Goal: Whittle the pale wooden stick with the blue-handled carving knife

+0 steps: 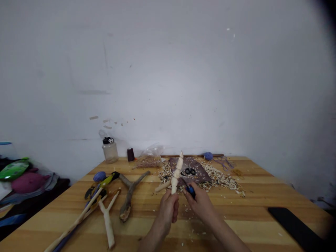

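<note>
My left hand [169,207] is wrapped round the lower end of a peeled forked stick [177,172], held upright and leaning slightly right. Ring-like notches are cut along its length, and a short side branch juts out to the left. Closed round the blue handle of a knife [191,191] is my right hand [201,202]. The dark blade points up and left, close beside the stick; whether it touches the wood I cannot tell. Behind the stick, a dark mat [203,171] bears wood chips and black-handled scissors [190,171].
Wood shavings [220,177] lie round the mat. To the left are a bark-covered forked branch [128,196], a peeled forked stick [107,224] and long sticks [76,222]. A bottle [110,152], thread spool [130,154] and yarn ball [208,156] stand near the wall. A black slab [291,224] lies right.
</note>
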{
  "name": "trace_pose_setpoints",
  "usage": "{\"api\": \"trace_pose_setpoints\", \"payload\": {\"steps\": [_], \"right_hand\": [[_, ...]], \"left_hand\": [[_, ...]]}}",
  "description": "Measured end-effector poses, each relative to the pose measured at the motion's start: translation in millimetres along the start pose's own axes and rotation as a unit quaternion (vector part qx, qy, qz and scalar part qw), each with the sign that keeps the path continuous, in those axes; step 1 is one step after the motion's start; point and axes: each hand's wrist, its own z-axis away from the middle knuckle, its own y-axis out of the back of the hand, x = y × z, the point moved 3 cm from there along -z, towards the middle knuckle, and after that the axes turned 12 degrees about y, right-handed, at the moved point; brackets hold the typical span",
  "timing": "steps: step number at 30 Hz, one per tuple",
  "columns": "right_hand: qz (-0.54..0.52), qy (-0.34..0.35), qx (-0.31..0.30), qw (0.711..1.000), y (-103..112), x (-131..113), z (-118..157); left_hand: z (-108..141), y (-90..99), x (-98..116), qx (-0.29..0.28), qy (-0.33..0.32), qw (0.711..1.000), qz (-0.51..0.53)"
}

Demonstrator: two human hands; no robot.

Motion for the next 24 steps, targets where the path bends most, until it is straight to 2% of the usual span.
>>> {"api": "trace_pose_setpoints", "payload": {"steps": [4,9,24], "right_hand": [[0.116,0.058,-0.041,0.991,12.8,-12.7,2.3],[0.240,0.085,-0.067,0.965,23.5,-23.0,4.7],[0.284,0.088,-0.082,0.951,24.8,-29.4,4.7]], "left_hand": [[2.0,-1.6,1.3,-0.034,-0.020,0.999,-0.001],[6.6,-3.5,3.6,-0.056,-0.036,0.998,-0.005],[6.4,-2.6,3.6,-0.054,-0.051,0.997,-0.020]]}}
